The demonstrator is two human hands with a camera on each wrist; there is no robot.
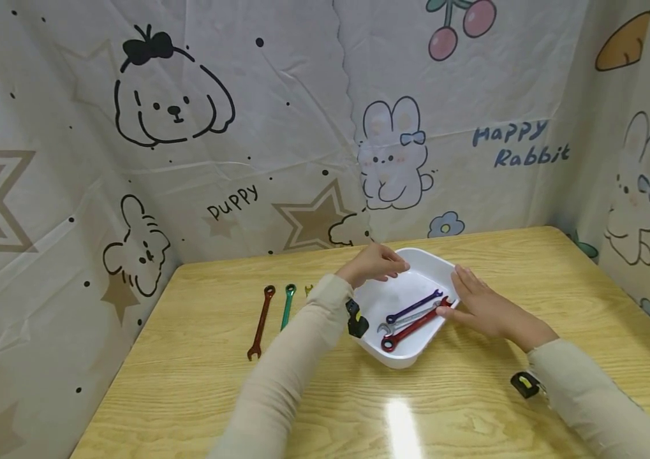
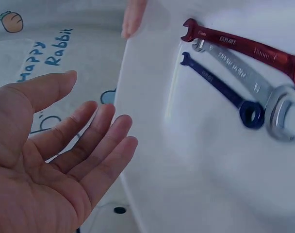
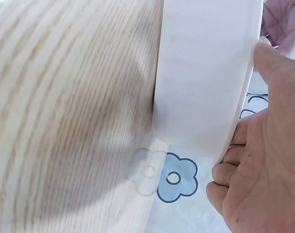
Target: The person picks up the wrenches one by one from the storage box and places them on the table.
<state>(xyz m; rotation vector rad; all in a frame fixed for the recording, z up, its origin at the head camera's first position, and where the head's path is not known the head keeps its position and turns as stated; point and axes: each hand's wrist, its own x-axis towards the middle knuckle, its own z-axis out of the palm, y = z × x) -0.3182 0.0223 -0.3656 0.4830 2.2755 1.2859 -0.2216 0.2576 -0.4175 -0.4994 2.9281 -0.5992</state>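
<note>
Evidently the biggest thing in view was the pale printed cloth [image 1: 279, 89], hanging behind the wooden table [image 1: 474, 408]. On the table, right of centre, stood the white tray [image 1: 400, 363], open side up. The right hand [image 1: 482, 308] lay against the tray's right edge, thumb and fingers spread along the rim without wrapping round it. The left hand [image 1: 375, 262] hung by the far left edge, palm bare, fingers loosely bent and holding nothing; whether it touched the rim could not be told.

As for the wrenches, three lay close together in the tray, toward its right side: a long red wrench [image 1: 416, 324], a silver wrench [image 2: 244, 73] and a slimmer purple wrench [image 1: 414, 306]. Three more showed on the table to the tray's left: a dark red wrench [image 1: 261, 322], a green wrench [image 1: 287, 307] and a yellowish wrench [image 1: 309, 290], mostly hidden behind the left sleeve [image 1: 296, 357]. With half inside and half outside, the work looked about midway, though the sleeve might have covered others.
</note>
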